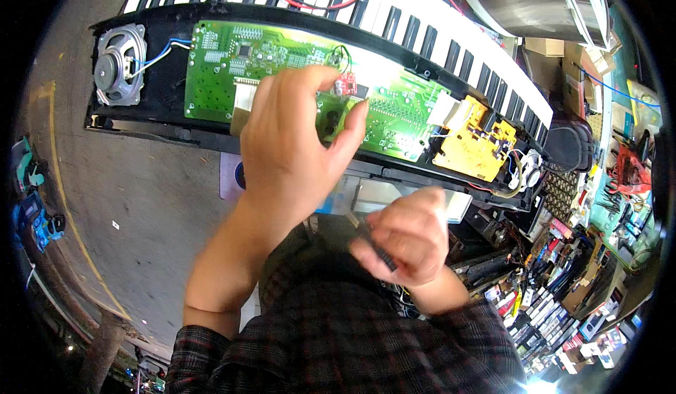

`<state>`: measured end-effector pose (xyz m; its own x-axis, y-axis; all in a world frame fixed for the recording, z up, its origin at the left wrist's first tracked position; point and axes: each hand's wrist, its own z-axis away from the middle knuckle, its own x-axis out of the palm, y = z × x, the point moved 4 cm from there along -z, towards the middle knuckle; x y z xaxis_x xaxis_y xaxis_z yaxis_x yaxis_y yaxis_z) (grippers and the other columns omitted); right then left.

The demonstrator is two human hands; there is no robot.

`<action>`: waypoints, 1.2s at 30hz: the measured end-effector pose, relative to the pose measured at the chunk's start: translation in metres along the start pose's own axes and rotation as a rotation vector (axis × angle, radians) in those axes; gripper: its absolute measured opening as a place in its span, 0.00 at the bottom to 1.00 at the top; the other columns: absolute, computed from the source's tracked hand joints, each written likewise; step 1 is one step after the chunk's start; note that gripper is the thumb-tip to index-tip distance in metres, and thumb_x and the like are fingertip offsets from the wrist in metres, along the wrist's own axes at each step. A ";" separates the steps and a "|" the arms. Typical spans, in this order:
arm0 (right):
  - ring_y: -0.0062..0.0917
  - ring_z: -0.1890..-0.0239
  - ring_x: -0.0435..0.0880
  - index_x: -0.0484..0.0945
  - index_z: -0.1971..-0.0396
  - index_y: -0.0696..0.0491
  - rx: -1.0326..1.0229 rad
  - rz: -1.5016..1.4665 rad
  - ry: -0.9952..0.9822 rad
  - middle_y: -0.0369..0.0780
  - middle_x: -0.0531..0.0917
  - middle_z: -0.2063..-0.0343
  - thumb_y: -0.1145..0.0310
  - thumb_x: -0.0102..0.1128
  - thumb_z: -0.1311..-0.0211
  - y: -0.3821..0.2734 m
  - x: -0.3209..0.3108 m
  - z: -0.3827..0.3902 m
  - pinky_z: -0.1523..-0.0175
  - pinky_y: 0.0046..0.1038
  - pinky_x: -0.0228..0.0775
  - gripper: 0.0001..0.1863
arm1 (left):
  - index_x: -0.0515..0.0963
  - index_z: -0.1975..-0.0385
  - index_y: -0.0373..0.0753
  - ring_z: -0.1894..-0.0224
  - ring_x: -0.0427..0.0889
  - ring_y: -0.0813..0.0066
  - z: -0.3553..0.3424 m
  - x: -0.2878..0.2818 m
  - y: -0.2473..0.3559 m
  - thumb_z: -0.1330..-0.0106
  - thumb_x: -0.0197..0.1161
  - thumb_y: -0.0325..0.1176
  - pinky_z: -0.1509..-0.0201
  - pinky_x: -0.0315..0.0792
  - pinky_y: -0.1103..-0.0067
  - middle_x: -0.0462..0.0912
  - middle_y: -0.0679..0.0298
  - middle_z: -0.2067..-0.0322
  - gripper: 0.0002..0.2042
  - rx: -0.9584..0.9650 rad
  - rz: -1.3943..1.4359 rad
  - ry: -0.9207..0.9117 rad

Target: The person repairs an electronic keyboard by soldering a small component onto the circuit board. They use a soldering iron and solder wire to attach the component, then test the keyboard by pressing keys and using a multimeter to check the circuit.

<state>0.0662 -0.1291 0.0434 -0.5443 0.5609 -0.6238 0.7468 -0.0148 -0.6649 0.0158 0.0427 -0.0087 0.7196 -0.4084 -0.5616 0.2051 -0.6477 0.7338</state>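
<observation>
My left hand (285, 130) is over a long green circuit board (211, 88) set in the opened black casing of an electronic keyboard. Its thumb and index finger are spread apart. Beside the index fingertip is a small red circuit module (347, 84), with thin dark wires looping above it. Whether the finger touches the module I cannot tell. Lower down and to the right, my right hand (415, 235) is closed around a slim tool with a dark handle (384, 255). Motion blur hides the tool's exact kind; its thin tip points up and left.
White and black piano keys (380, 3) run along the far side. A round speaker (116, 70) sits at the casing's left end, a yellow circuit board (470, 140) at its right. A red and black cable (310, 5) lies over the keys. Cluttered goods (542, 316) fill the right.
</observation>
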 end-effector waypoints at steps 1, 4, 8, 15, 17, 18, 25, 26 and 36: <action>0.27 0.66 0.84 0.82 0.72 0.46 0.042 -0.064 -0.010 0.33 0.86 0.64 0.64 0.87 0.57 -0.002 0.002 0.010 0.63 0.29 0.70 0.17 | 0.76 0.49 0.40 0.62 0.79 0.68 0.000 -0.003 0.003 0.47 0.83 0.28 0.63 0.71 0.75 0.82 0.61 0.57 0.27 0.008 -0.009 -0.002; 0.32 0.65 0.86 0.81 0.65 0.51 0.260 -0.205 -0.064 0.39 0.87 0.64 0.68 0.84 0.50 0.000 0.009 0.051 0.62 0.32 0.76 0.17 | 0.76 0.51 0.38 0.56 0.82 0.54 0.009 -0.019 0.016 0.47 0.81 0.29 0.55 0.77 0.67 0.83 0.56 0.55 0.25 -0.041 -0.013 -0.021; 0.38 0.61 0.87 0.78 0.62 0.57 0.539 -0.214 -0.106 0.45 0.87 0.63 0.79 0.74 0.41 0.018 0.015 0.102 0.56 0.33 0.79 0.12 | 0.76 0.51 0.38 0.56 0.83 0.55 0.062 -0.043 0.007 0.49 0.81 0.27 0.54 0.77 0.68 0.83 0.56 0.55 0.25 -0.020 0.028 -0.052; 0.39 0.58 0.85 0.78 0.63 0.55 0.367 0.069 -0.142 0.42 0.87 0.59 0.80 0.72 0.46 0.045 0.013 0.109 0.53 0.38 0.75 0.13 | 0.78 0.55 0.36 0.57 0.83 0.51 0.172 -0.047 0.003 0.45 0.78 0.27 0.55 0.78 0.65 0.83 0.53 0.57 0.20 -0.074 -0.048 -0.430; 0.37 0.58 0.84 0.79 0.63 0.53 0.299 0.146 -0.128 0.40 0.87 0.59 0.79 0.72 0.48 0.047 0.016 0.100 0.53 0.38 0.72 0.13 | 0.78 0.54 0.37 0.57 0.83 0.51 0.179 -0.046 0.007 0.43 0.77 0.28 0.55 0.78 0.64 0.83 0.53 0.57 0.18 -0.089 -0.070 -0.498; 0.36 0.58 0.84 0.79 0.63 0.52 0.293 0.158 -0.107 0.39 0.87 0.59 0.78 0.73 0.48 0.050 0.018 0.098 0.53 0.37 0.71 0.13 | 0.78 0.54 0.37 0.57 0.83 0.52 0.179 -0.045 0.008 0.42 0.76 0.28 0.55 0.78 0.64 0.83 0.54 0.57 0.18 -0.083 -0.070 -0.519; 0.32 0.56 0.83 0.81 0.62 0.49 0.317 0.267 -0.083 0.34 0.87 0.59 0.73 0.73 0.47 0.063 0.031 0.100 0.48 0.37 0.68 0.12 | 0.79 0.60 0.37 0.59 0.82 0.54 0.144 -0.028 -0.013 0.41 0.74 0.28 0.57 0.77 0.65 0.83 0.54 0.58 0.13 0.084 -0.095 -0.530; 0.33 0.55 0.83 0.81 0.62 0.49 0.319 0.268 -0.085 0.34 0.86 0.59 0.73 0.74 0.47 0.063 0.030 0.100 0.48 0.37 0.68 0.12 | 0.78 0.60 0.37 0.60 0.81 0.54 0.139 -0.029 -0.018 0.41 0.74 0.27 0.58 0.76 0.65 0.83 0.54 0.59 0.12 0.099 -0.103 -0.516; 0.34 0.55 0.81 0.83 0.60 0.49 0.292 0.221 -0.047 0.36 0.85 0.56 0.72 0.76 0.46 0.063 0.014 0.107 0.50 0.39 0.66 0.14 | 0.73 0.71 0.41 0.68 0.75 0.56 0.116 -0.022 -0.039 0.45 0.78 0.33 0.65 0.69 0.65 0.76 0.59 0.70 0.15 0.277 -0.172 -0.562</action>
<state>0.0646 -0.2107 -0.0509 -0.4045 0.4790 -0.7791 0.7114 -0.3706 -0.5971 -0.0849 0.0027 -0.0694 0.2196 -0.5095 -0.8320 0.0536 -0.8452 0.5317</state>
